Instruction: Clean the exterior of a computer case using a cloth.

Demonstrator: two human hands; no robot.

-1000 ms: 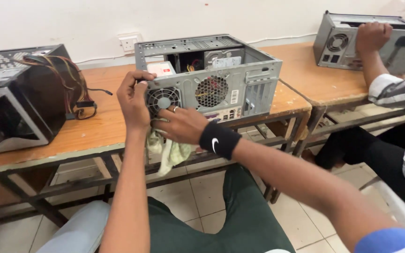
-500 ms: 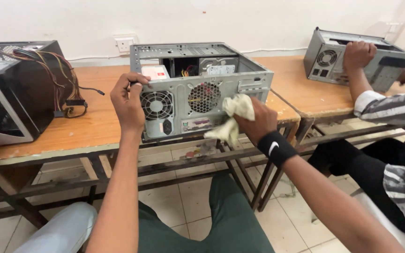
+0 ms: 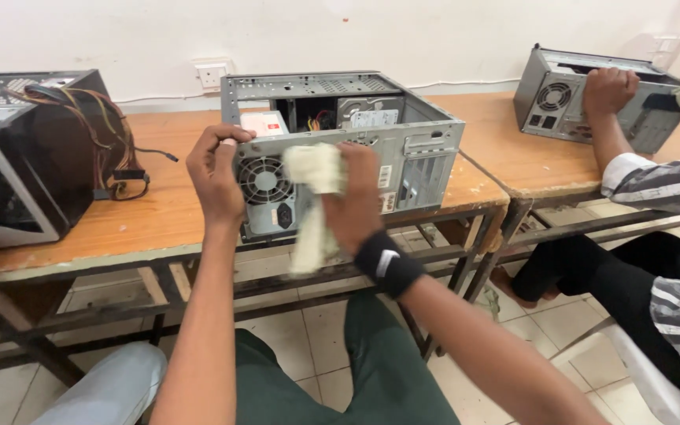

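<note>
The open grey computer case [image 3: 340, 149] stood at the front edge of the wooden desk [image 3: 143, 212], rear panel toward the person, and served as the reference for all positions below. The left hand [image 3: 216, 173] gripped the case's upper rear corner, fingers curled over the rim beside the round fan grille [image 3: 265, 179]. The right hand [image 3: 356, 201], wearing a black wristband [image 3: 389, 264], was clenched around a pale cloth [image 3: 312, 197] pressed against the rear panel, its loose end hanging below the case.

In my judgement, the wiping would go best with the left hand bracing firmly, short strokes, and the cloth kept clear of the grille slots and sharp punched edges.

The case was thin sheet metal, perforated and matte; the cloth soft and crumpled; the desk worn laminate with chipped edging. Left of the case lay a black unit [image 3: 21, 173] with bundled wires. To its right, another person's hand [image 3: 609, 88] rested on a second grey case [image 3: 584, 98].
</note>
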